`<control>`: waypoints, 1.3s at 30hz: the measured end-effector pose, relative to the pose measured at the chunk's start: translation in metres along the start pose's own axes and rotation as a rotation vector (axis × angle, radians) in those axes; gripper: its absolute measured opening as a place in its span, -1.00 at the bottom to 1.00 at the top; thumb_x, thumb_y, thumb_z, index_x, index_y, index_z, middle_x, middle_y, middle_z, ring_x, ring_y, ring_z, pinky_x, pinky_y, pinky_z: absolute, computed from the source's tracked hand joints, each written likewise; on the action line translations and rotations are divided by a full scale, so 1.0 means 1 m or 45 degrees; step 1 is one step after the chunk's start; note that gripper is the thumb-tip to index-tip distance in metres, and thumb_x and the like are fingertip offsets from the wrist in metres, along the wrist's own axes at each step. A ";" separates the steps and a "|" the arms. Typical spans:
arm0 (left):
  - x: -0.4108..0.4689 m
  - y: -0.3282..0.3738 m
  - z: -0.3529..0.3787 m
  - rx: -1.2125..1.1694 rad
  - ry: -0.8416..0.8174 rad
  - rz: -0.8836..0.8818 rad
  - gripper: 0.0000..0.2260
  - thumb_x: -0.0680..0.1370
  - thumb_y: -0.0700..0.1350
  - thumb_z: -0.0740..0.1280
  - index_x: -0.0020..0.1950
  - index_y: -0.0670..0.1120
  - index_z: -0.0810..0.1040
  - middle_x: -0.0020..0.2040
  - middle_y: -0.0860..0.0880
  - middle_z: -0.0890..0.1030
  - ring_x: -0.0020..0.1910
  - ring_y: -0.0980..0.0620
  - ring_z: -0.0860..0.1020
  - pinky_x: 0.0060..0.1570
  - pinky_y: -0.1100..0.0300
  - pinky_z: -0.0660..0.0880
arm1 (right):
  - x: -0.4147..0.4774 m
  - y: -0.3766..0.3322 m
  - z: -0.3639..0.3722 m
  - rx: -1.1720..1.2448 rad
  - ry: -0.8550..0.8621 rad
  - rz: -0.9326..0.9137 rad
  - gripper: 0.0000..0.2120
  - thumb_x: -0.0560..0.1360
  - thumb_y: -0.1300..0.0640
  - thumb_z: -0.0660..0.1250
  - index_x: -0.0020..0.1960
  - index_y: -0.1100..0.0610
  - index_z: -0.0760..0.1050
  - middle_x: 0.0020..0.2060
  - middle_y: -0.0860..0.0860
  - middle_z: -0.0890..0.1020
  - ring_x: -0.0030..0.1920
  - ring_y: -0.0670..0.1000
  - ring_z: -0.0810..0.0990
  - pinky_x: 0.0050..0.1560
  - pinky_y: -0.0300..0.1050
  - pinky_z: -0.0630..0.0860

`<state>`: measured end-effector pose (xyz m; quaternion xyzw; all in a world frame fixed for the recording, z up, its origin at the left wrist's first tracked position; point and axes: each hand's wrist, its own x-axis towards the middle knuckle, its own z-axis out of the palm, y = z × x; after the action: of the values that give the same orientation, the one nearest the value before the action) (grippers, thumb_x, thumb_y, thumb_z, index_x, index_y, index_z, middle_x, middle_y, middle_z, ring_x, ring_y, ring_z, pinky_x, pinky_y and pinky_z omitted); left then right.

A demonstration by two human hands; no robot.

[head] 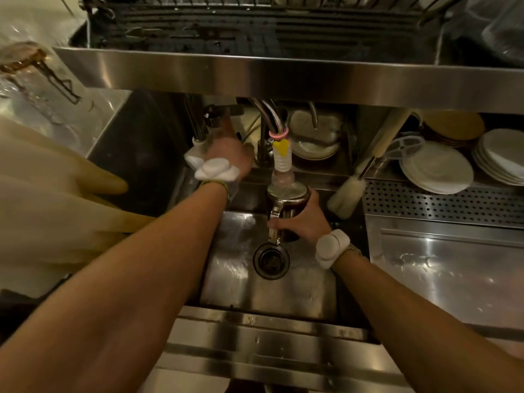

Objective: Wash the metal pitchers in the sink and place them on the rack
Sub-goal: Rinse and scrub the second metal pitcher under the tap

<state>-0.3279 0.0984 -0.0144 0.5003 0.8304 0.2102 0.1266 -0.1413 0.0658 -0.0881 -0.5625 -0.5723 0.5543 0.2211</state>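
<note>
A metal pitcher (287,198) stands upright over the sink (246,290), its mouth right under the ribbed white faucet nozzle (281,163). My right hand (304,219) is wrapped around the pitcher's body beside its handle. My left hand (229,154) reaches to the back of the sink and rests on the dark tap lever (222,112); its fingers are partly hidden. The wire rack (255,26) sits overhead on a steel shelf. The sink drain (270,260) lies just below the pitcher.
A bottle brush (347,197) leans at the sink's back right. Stacks of white plates (438,167) sit on a perforated steel shelf (442,205) to the right. A steel counter (453,276) is at the right, pale rubber gloves (56,194) at the left.
</note>
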 end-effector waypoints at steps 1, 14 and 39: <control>0.007 0.001 -0.003 0.062 -0.025 0.037 -0.31 0.54 0.07 0.22 0.56 -0.04 -0.03 0.41 -0.18 0.42 0.28 -0.22 0.50 0.19 0.01 0.46 | 0.001 0.001 0.000 -0.002 -0.005 0.000 0.14 0.15 0.16 0.65 0.49 0.14 -0.03 0.36 0.07 0.39 0.35 0.06 0.41 0.35 -0.04 0.39; 0.047 0.003 -0.006 0.396 0.004 0.101 -0.40 0.48 0.12 0.28 0.47 0.03 0.18 0.47 -0.14 0.32 0.47 -0.23 0.26 0.40 -0.11 0.19 | 0.001 -0.008 0.004 -0.035 -0.084 -0.034 0.15 0.15 0.15 0.65 0.49 0.11 -0.05 0.35 0.02 0.39 0.29 -0.03 0.41 0.24 -0.20 0.35; 0.023 -0.011 -0.005 0.257 0.034 0.144 -0.40 0.48 0.00 0.28 0.49 -0.03 0.16 0.40 -0.18 0.38 0.38 -0.28 0.31 0.30 -0.13 0.27 | -0.009 -0.006 0.007 -0.081 -0.050 -0.021 0.18 0.09 0.10 0.66 0.48 0.04 -0.03 0.37 0.04 0.39 0.35 0.04 0.40 0.32 -0.13 0.35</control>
<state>-0.3491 0.1136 -0.0156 0.5537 0.8193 0.1391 0.0526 -0.1474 0.0570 -0.0813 -0.5533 -0.5984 0.5450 0.1965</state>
